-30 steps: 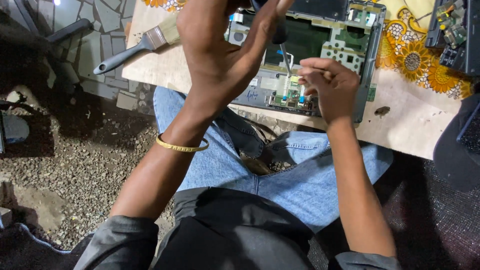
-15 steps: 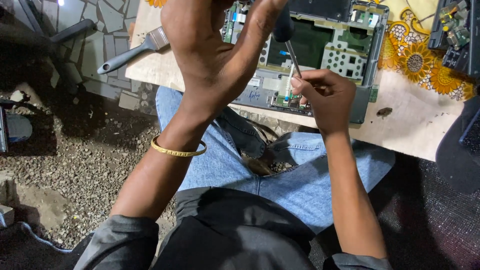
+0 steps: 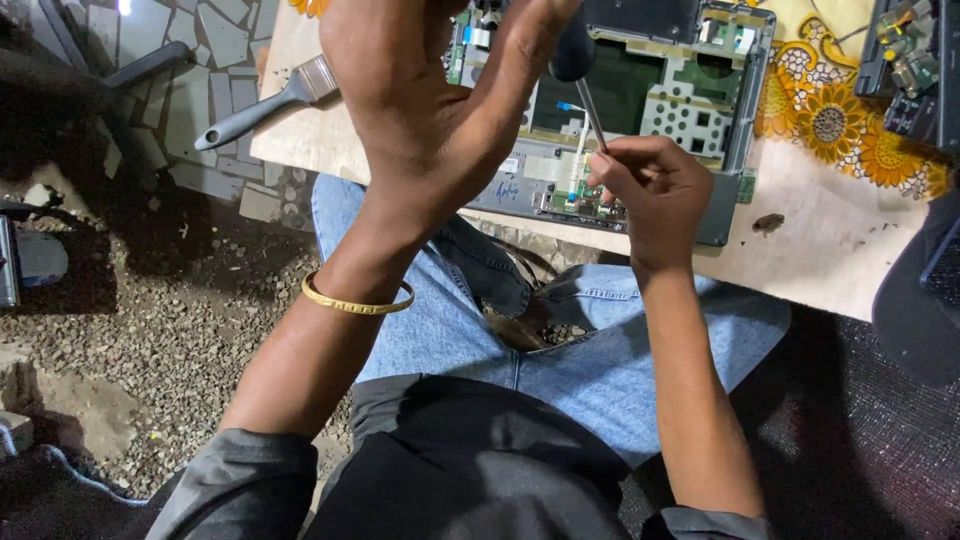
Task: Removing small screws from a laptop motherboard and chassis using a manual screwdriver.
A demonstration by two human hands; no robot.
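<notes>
Between both grips: screwdriver (image 3: 585,85); left hand (image 3: 430,110) above, right hand (image 3: 650,190) below.

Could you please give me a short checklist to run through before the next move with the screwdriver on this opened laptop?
1. Screwdriver gripped at the handle by the left hand: ok.
2. Shaft steadied near the tip by the right hand: ok.
3. Tip seated in a screw: cannot tell, the right hand's fingers hide it.
4. Opened laptop fully supported on the table: not ok, its near edge reaches the table edge above the lap.
5. Paint brush away from the work spot: ok, it lies at the table's left corner.
6. Loose screws accounted for: cannot tell, none can be made out.
</notes>
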